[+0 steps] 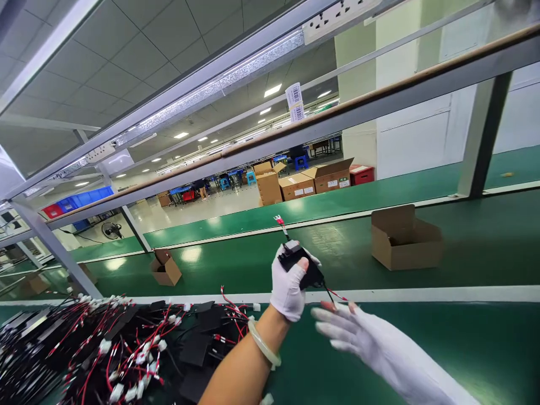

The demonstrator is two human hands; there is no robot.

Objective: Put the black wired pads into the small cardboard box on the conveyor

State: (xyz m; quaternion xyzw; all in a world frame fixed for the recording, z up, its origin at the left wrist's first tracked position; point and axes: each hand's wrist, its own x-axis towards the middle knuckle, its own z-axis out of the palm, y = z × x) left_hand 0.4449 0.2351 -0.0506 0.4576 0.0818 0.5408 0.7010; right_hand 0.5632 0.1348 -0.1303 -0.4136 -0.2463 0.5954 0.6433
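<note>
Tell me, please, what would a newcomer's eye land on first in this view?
Probably the gloved left hand at centre, gripping a small black part with red wires, and the right hand open beside it. Then the pile of black parts at lower left, and the open cardboard box on the green belt.

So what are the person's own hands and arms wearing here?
Both hands wear thin white fabric gloves. The left hand glove stops at the wrist, where a pale, translucent bangle sits; the forearm beyond it is unsleeved. On the right hand the glove's fingertips look cut open, and white fabric runs on up the forearm.
</note>
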